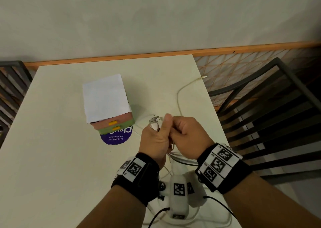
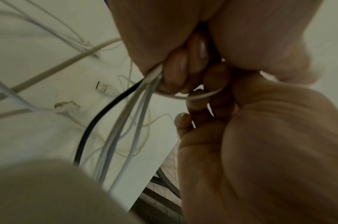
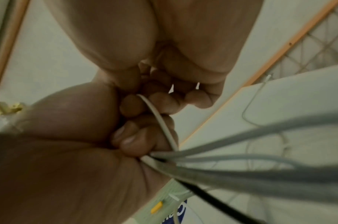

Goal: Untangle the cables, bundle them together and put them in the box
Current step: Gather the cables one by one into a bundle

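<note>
My left hand (image 1: pixel 159 128) grips a bundle of white cables (image 2: pixel 126 121) with one black cable (image 2: pixel 99 118) among them. Two USB plugs (image 1: pixel 155 122) stick up out of its fist. Pressed against it, my right hand (image 1: pixel 178 128) has its fingers (image 3: pixel 164 98) curled round a single white cable (image 3: pixel 160 121) that leads into the bundle. Both hands hover above the table's right half. The box (image 1: pixel 114 123) is green and pink with yellow latches and has a white sheet on top; it stands just left of the hands.
A loose white cable (image 1: pixel 178 95) runs over the table (image 1: pixel 52 123) to its right edge. Another USB plug (image 2: pixel 103 87) lies on the tabletop. A purple round sticker (image 1: pixel 116 138) sits under the box. Dark slatted chairs (image 1: pixel 269 115) stand on both sides.
</note>
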